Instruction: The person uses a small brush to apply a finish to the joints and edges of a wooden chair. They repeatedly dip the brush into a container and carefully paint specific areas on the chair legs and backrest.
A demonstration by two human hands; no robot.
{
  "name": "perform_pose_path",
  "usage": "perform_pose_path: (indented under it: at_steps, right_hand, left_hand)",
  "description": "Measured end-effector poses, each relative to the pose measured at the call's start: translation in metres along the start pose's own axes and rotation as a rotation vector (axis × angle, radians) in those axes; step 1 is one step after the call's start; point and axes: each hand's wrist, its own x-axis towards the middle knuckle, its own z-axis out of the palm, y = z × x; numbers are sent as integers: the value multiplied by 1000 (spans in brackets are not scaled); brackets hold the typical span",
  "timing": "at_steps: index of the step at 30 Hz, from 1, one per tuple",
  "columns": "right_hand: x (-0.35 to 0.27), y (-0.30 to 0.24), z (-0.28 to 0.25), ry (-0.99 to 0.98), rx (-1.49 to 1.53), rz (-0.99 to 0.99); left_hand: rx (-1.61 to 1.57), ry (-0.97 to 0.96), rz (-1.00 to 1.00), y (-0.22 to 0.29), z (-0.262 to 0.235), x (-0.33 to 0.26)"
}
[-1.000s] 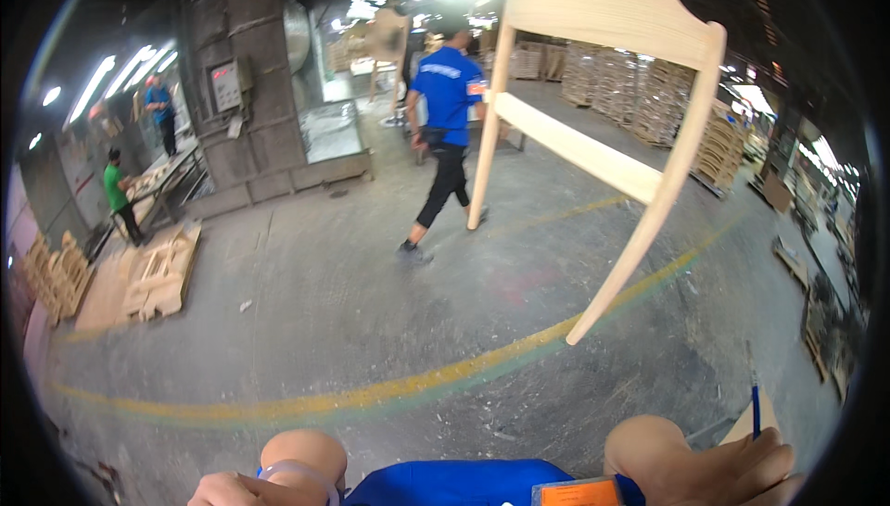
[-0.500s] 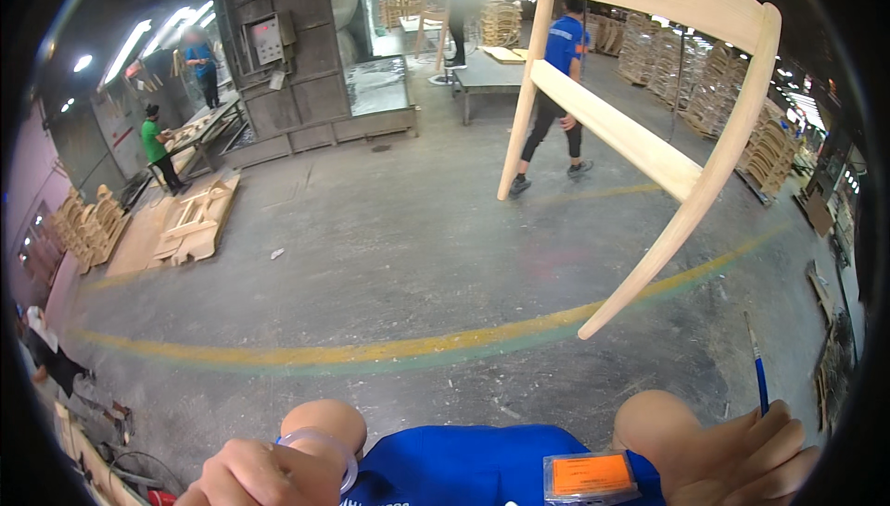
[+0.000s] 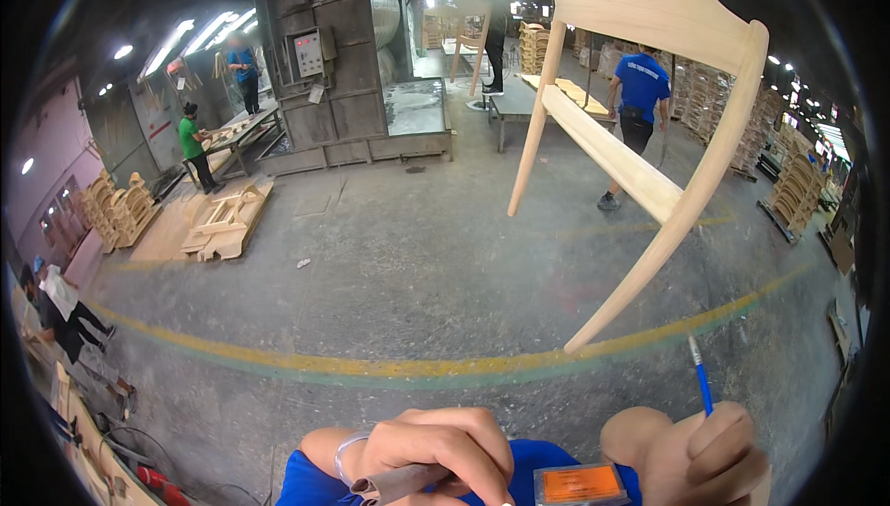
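My right hand is closed around a small paintbrush with a blue handle, its bristle end pointing up. My left hand is in front of my blue shirt, its fingers bent round a brown rolled sheet like sandpaper; part of it is hidden under the fingers. Ahead, a pale wooden chair back appears off the floor and tilted, with a wide curved top board, two legs and a crossbar. Its upper edge runs out of view. Neither hand touches it.
Behind the chair back, a person in blue is walking. A dark metal booth stands left of centre, wooden parts lie on a board at left, and stacked chair parts stand at right. A yellow line crosses the floor.
My left hand has moved right and in front of my shirt, where the brown sheet now shows. My right hand and brush have shifted left. The person in blue has walked further right and away.
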Motion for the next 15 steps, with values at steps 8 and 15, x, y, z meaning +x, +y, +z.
perform_pose_path:
  at_steps: [8,15]
  right_hand:
    - [-15,17,-6,-57,132,-177]
    - [10,12,12,-63,72,-193]
  left_hand:
    - [35,49,-262,11,12,-13]
    - [33,202,-262,8,20,-17]
